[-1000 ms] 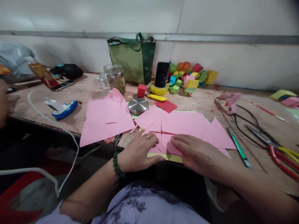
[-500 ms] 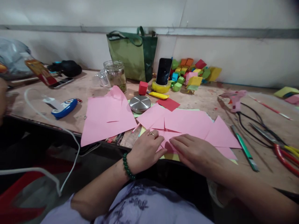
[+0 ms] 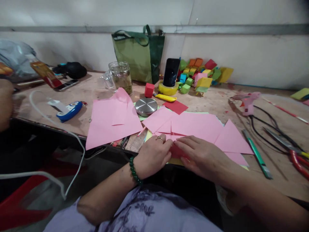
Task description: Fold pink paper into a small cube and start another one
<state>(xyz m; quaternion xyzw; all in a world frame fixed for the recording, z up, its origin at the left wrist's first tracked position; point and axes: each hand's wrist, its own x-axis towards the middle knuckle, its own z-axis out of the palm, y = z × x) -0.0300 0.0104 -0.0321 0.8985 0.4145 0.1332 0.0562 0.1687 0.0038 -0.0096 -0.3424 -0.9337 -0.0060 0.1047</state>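
Pink paper pieces (image 3: 196, 122) overlap along the table's front edge. My left hand (image 3: 154, 153), with a ring and a green bead bracelet, has its fingers bent together on the nearest pink paper (image 3: 178, 151). Against the same paper, from the right, rests my right hand (image 3: 200, 154), its fingers bent and thumb tucked below. The fingertips of both hands nearly meet. A larger pink sheet (image 3: 108, 119) lies left of them. Behind the hands are a round metal disc (image 3: 146, 107), a red paper square (image 3: 177, 107), a yellow cutter (image 3: 165, 97) and a red cube (image 3: 149, 90).
At the right lie a green cutter (image 3: 258, 156), red-handled scissors (image 3: 295, 161) and a pink glue gun (image 3: 247, 101). Further back stand a glass jar (image 3: 122, 79), a green bag (image 3: 137, 58), a phone (image 3: 171, 72) and colourful paper cubes (image 3: 193, 75). A person's arm (image 3: 4, 104) shows at left.
The paper between my hands now shows a darker, raised face. My left fingers have drawn in and my right thumb sits lower. The whole view has shifted slightly.
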